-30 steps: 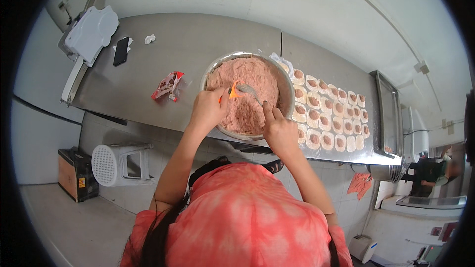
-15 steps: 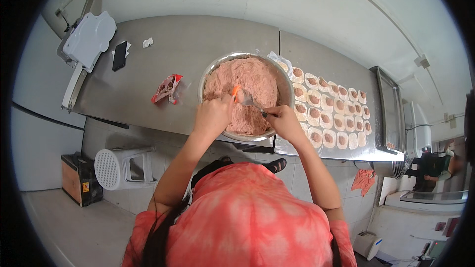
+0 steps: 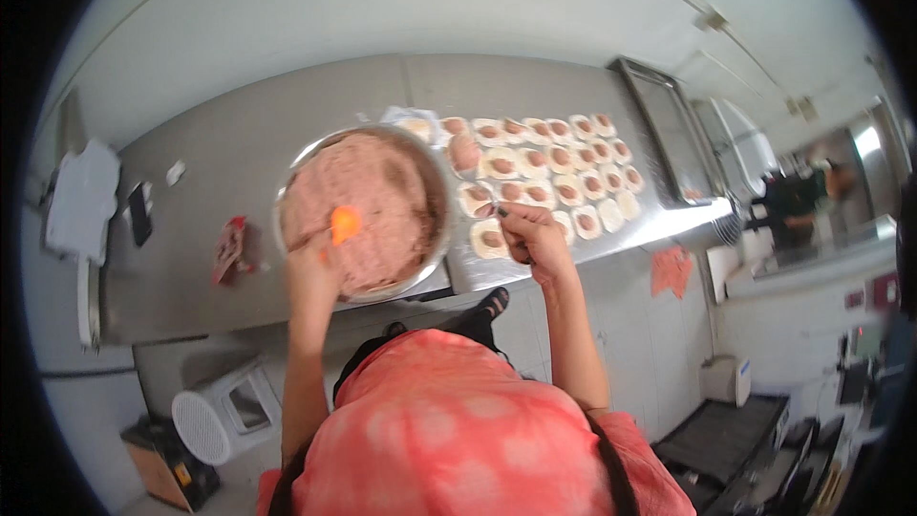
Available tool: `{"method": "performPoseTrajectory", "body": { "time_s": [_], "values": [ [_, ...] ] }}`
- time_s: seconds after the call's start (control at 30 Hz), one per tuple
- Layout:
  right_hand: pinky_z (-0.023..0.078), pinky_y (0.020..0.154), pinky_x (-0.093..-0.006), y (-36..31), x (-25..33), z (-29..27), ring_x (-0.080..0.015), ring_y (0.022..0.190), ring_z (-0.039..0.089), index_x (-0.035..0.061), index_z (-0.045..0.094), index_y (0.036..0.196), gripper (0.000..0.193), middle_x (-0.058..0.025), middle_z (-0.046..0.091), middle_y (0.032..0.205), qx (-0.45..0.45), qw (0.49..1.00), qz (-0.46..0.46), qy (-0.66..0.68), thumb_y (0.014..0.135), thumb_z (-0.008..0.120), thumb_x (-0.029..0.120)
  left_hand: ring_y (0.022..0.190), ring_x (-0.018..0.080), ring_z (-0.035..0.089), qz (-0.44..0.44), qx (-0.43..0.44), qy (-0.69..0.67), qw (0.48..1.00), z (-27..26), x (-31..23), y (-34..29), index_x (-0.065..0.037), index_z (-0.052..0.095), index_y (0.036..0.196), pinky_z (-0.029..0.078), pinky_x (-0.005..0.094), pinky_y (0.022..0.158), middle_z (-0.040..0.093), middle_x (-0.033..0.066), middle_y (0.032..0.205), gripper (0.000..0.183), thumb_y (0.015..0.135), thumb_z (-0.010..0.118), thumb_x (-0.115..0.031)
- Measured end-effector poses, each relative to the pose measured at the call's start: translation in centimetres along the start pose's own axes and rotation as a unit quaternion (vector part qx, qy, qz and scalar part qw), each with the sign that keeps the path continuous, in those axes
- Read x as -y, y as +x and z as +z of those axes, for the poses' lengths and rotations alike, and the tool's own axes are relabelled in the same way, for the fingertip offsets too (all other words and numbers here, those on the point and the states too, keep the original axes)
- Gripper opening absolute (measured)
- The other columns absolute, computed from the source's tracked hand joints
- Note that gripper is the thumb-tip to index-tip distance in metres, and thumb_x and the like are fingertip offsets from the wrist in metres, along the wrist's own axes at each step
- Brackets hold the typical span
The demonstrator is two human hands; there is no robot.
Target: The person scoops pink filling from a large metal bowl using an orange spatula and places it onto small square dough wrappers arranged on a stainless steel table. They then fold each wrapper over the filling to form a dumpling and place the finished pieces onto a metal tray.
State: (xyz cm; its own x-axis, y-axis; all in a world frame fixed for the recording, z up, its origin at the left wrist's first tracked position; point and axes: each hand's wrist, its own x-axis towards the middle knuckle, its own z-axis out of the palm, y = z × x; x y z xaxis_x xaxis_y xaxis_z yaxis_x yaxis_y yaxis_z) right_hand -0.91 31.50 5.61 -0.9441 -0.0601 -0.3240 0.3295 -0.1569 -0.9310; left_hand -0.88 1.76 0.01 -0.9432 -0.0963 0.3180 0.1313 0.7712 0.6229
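Note:
A large metal bowl [image 3: 441,253] of pink minced meat [image 3: 368,167] stands on the steel table. Over its near left part, my left hand [image 3: 315,272] is closed on a small orange scoop [image 3: 346,224], blurred by motion. My right hand [image 3: 535,239], to the right of the bowl, pinches the handle of a metal spoon. A lump of meat [image 3: 465,154] sits on the spoon's far end, above the leftmost wrappers. Rows of pale dough wrappers [image 3: 585,225] lie there, most with a small mound of meat in the middle.
A red torn packet [image 3: 229,248], a black phone [image 3: 140,215] and a white scrap [image 3: 175,173] lie left on the table [image 3: 334,86]. A metal tray [image 3: 664,124] stands at the far right. Below are a white stool [image 3: 224,411] and an orange cloth [image 3: 672,271]. Another person [image 3: 807,196] is blurred at right.
My view has turned right. My right hand has moved with the spoon from the bowl to over the wrappers, carrying meat. My left hand stays over the bowl with the orange scoop.

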Motion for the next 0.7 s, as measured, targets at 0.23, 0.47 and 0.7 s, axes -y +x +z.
{"method": "performPoseTrajectory", "body": {
  "time_s": [0.23, 0.47, 0.7],
  "values": [
    [0.044, 0.05, -0.0342, -5.1, 0.6, -13.3, -0.0221, 0.053, 0.057, 0.0054, 0.065, 0.099, 0.021, -0.0176, 0.062, 0.068, -0.568, 0.635, -0.22, -0.475, 0.082, 0.054, 0.007, 0.063, 0.04, 0.056, -0.025, 0.017, 0.093, 0.995, -1.1, 1.9, -0.1, 0.0, 0.056, 0.074, 0.041, 0.0448, 0.052, 0.053, 0.0241, 0.062, 0.019, 0.086, 0.05, -0.012],
    [0.05, 0.062, -0.0459, -0.6, -8.6, -23.5, -0.0361, 0.072, 0.064, 0.0094, 0.063, 0.098, 0.02, -0.018, 0.065, 0.08, -0.542, 0.549, 0.053, -0.634, 0.082, 0.053, 0.015, 0.058, 0.0407, 0.053, -0.009, 0.004, 0.087, 0.996, -1.6, 1.0, 1.1, 0.003, 0.054, 0.073, 0.039, 0.0437, 0.05, 0.052, 0.024, 0.061, 0.025, 0.088, 0.049, -0.016],
    [0.047, 0.056, -0.0378, -0.1, -4.9, -22.8, -0.0267, 0.061, 0.06, 0.0071, 0.065, 0.098, 0.019, -0.0102, 0.062, 0.071, -0.53, 0.731, -0.173, -0.393, 0.083, 0.054, 0.012, 0.061, 0.0402, 0.054, -0.067, -0.005, 0.043, 0.997, -2.3, 0.8, -0.2, 0.004, 0.057, 0.077, 0.04, 0.043, 0.053, 0.054, 0.0241, 0.066, 0.022, 0.086, 0.051, -0.015]
  ]
}}
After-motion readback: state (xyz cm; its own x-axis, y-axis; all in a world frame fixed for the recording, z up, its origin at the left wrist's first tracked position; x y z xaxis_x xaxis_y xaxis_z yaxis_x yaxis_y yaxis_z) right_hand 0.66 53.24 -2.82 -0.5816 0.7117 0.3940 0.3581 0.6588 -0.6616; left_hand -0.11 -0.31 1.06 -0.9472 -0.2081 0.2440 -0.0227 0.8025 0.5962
